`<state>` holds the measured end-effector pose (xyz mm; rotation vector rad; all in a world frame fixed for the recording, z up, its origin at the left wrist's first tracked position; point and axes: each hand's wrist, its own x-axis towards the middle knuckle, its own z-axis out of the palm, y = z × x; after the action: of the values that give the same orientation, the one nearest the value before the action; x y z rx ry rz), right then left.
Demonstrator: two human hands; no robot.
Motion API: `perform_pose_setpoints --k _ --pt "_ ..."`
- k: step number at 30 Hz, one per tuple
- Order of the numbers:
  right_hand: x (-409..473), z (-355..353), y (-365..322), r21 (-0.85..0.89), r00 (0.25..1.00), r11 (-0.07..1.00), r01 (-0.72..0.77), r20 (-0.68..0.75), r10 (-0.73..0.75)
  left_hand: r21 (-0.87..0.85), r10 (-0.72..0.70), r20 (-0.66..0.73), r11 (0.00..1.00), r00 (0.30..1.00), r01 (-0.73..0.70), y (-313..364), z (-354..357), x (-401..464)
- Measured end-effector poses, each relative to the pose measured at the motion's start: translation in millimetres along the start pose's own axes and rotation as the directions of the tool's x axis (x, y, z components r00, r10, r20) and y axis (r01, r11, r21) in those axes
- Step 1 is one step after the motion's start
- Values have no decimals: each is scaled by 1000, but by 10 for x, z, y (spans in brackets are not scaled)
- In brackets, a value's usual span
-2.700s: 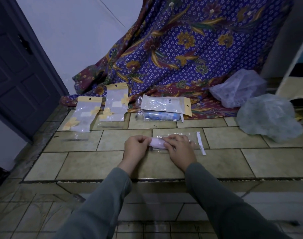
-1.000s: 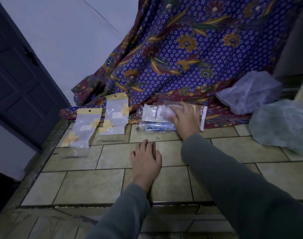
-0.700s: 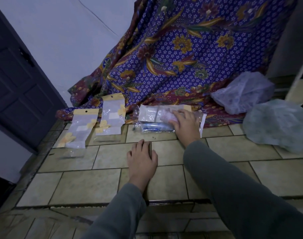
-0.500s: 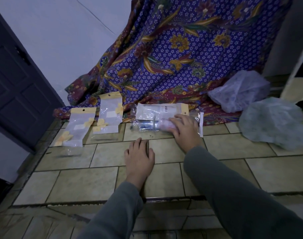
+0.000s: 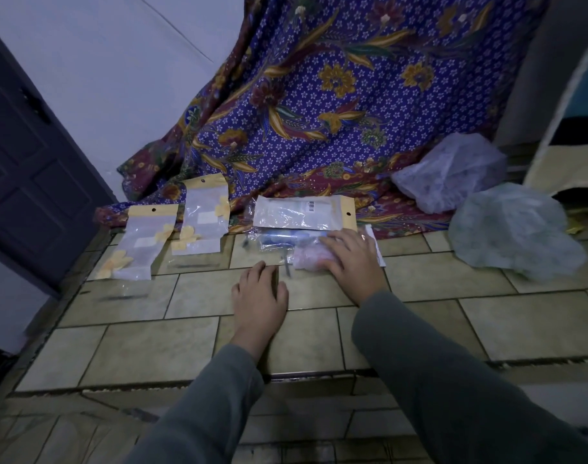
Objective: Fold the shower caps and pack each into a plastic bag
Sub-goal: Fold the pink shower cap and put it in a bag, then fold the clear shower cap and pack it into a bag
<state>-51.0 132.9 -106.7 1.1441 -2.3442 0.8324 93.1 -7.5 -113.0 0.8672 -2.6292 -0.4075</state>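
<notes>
Head view. The packed shower cap (image 5: 311, 257), a pinkish roll inside a clear plastic bag, is lying on the tiled floor (image 5: 453, 316) with its long axis running left to right, just in front of a stack of filled bags (image 5: 302, 217) resting at the hem of a patterned cloth (image 5: 336, 105). The right hand (image 5: 354, 261) is resting flat on the right end of this bag, fingers together and pointing left along its length, pressing rather than pinching. The left hand (image 5: 259, 294) is lying palm-down on the floor, fingers loosely spread, holding nothing, just left of and nearer the person than the bag, apart from it. Two empty bags with yellow headers (image 5: 172, 236) are lying well to the left; two loose shower caps (image 5: 486, 209) are sitting in crumpled heaps well to the right. Judged from this layout, the right hand is the nearer one to the unfolded caps, the left to the empty bags.
</notes>
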Motion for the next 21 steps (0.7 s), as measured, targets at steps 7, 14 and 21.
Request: perform_pose_setpoints --k 7,14,21 --pt "-321 -414 117 68 964 986 -152 -209 163 -120 175 -153 974 973 -194 522 -52 -217" --pt "-859 -987 611 15 823 900 -437 -398 406 -367 429 -57 831 901 -419 1461 183 -258" --pt "-976 -1591 1013 -116 713 752 -648 -440 547 -523 477 175 786 862 -329 2417 613 -117"
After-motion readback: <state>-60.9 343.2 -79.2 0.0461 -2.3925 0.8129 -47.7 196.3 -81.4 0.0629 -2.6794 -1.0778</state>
